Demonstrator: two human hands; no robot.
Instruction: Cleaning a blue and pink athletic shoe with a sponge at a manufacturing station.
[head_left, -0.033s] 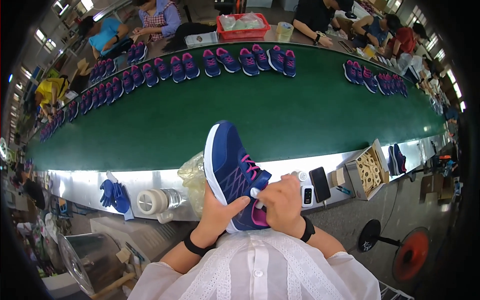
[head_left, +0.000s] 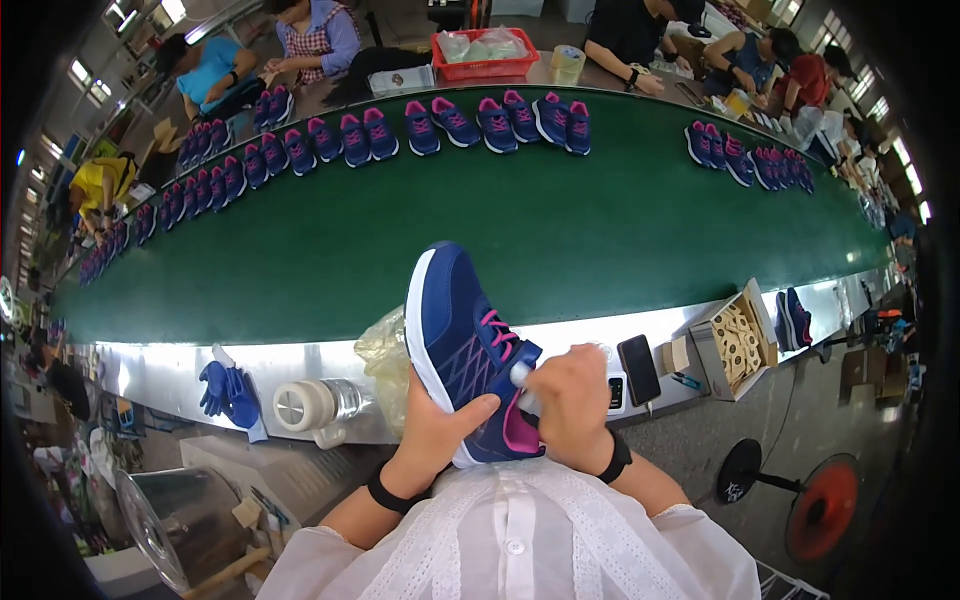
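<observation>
A navy sneaker (head_left: 458,330) with pink laces and a white sole is held up in front of me, its toe pointing away. My left hand (head_left: 438,425) is closed around its heel end, thumb pressed on the side. Closed beside the pink-lined opening, my right hand (head_left: 570,400) grips a small white object (head_left: 521,375) near the shoe's strap. What kind of object it is cannot be made out; the fingers hide most of it.
Many matching sneakers (head_left: 368,137) line the far side of the green conveyor belt (head_left: 400,220). Along the near ledge are blue gloves (head_left: 230,392), a bottle (head_left: 305,403), a plastic bag (head_left: 385,360), a phone (head_left: 639,366) and a box of tan pieces (head_left: 735,345). Co-workers sit opposite.
My right hand has shifted slightly up and to the right with the white object, baring more of the pink lining. The left hand and sneaker have barely moved.
</observation>
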